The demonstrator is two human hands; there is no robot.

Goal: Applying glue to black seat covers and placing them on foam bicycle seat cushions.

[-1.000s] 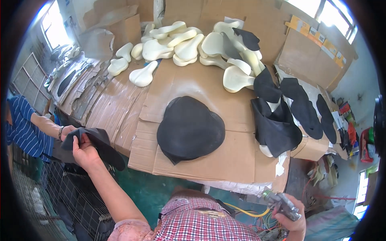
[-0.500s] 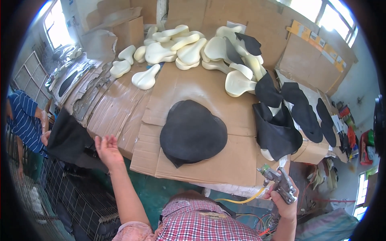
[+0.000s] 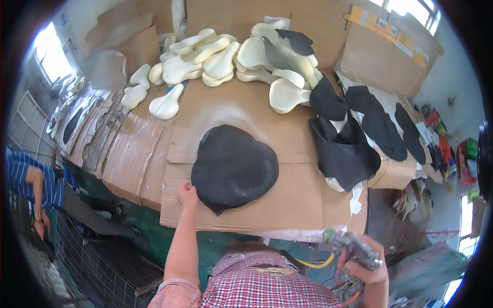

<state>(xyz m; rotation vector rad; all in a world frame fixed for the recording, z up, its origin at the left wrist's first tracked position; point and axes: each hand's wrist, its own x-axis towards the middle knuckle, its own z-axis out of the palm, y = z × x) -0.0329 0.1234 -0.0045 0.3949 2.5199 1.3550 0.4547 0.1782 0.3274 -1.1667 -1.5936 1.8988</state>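
A flat stack of black, rounded sheets (image 3: 236, 167) lies in the middle of the cardboard-covered table, a pale dusting on its lower right part. My left hand (image 3: 188, 196) is at the stack's left edge, fingers curled together against the rim; whether they pinch a sheet is hidden. In my right hand (image 3: 371, 267) is a metal spray gun (image 3: 354, 248), held off the table's front edge at the right, its nozzle pointing left. A yellow hose (image 3: 319, 264) runs from the gun. To the right of the stack sits a black-draped saddle (image 3: 346, 159), cream foam showing beneath.
Cream foam bike-saddle pads (image 3: 221, 61) are heaped along the back. More black pieces (image 3: 377, 123) lie at the right on cardboard (image 3: 298, 205). On the left, a person in a striped shirt (image 3: 36, 179) stands beside a wire rack (image 3: 108, 267).
My left hand has moved right to the stack and its fingers have closed. The person at left has leaned away, and the black sheet near them is gone from there. The spray gun dipped slightly.
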